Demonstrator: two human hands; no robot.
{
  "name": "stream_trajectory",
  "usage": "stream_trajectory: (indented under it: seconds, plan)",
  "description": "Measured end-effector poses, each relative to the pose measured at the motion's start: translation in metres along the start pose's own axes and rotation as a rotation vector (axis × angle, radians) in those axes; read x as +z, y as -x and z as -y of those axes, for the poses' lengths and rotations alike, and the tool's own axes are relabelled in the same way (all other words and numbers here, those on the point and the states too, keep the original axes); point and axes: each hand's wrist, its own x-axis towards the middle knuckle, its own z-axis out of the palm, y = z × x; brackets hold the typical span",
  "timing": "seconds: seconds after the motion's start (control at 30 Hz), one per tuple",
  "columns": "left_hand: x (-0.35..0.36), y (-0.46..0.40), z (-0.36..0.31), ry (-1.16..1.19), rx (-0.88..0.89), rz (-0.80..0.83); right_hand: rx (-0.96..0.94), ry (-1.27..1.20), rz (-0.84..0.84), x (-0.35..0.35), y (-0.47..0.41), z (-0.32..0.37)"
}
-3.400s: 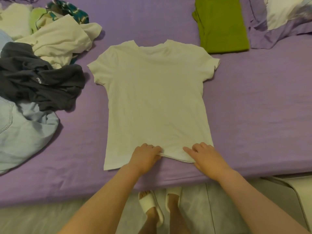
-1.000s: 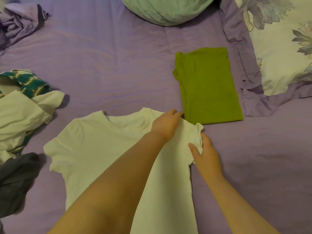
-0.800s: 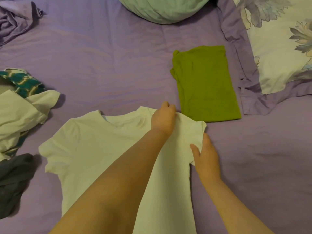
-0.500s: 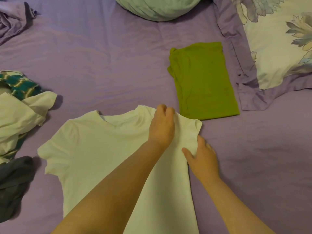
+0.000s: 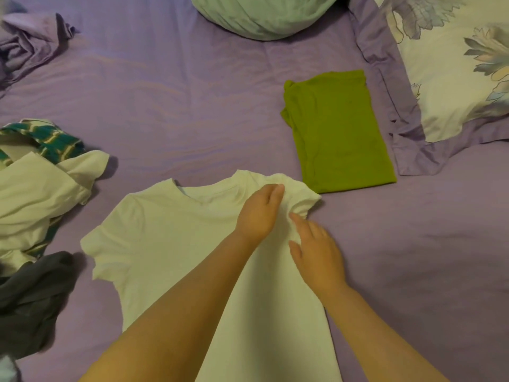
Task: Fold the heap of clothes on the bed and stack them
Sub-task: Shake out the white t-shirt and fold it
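Bunching at sleeve, white cotton T-shirt (image 5: 165, 238) was pinched by left hand (image 5: 257, 213); right hand (image 5: 316, 255) laid flat, fingers loosely spread.

Floral pillow (image 5: 451, 78), mint cushion (image 5: 261, 15)
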Motion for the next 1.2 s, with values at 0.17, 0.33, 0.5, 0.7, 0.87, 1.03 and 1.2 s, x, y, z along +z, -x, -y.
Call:
stream_trajectory:
  seconds: [0.17, 0.33, 0.5, 0.7, 0.87, 1.03, 1.2]
  plan:
    - [-0.004, -0.002, 0.005, -0.034, -0.153, 0.053, 0.067, -0.143, 0.095, 0.015, 0.024, 0.000]
    - [-0.001, -0.008, 0.014, -0.250, -0.123, -0.085, 0.081, -0.034, -0.025, 0.023, 0.035, -0.021]
    - [-0.004, 0.002, 0.023, -0.546, 0.058, -0.198, -0.062, 0.133, 0.017, 0.030, 0.042, -0.033]
    - [0.000, 0.018, 0.036, -0.980, 0.461, 0.074, -0.169, 0.299, 0.130, 0.026, 0.048, -0.024]
    - [0.003, 0.017, 0.049, -1.225, 0.132, 0.248, -0.216, 0.422, 0.280, 0.033, 0.049, -0.034]
    - [-0.002, 0.021, 0.047, -1.116, 0.140, 0.245, -0.076, 0.351, 0.234, 0.026, 0.044, -0.016]
    - [-0.037, 0.050, 0.062, -0.957, 0.145, 0.192, -0.041, 0.359, 0.168, 0.019, 0.032, 0.024]
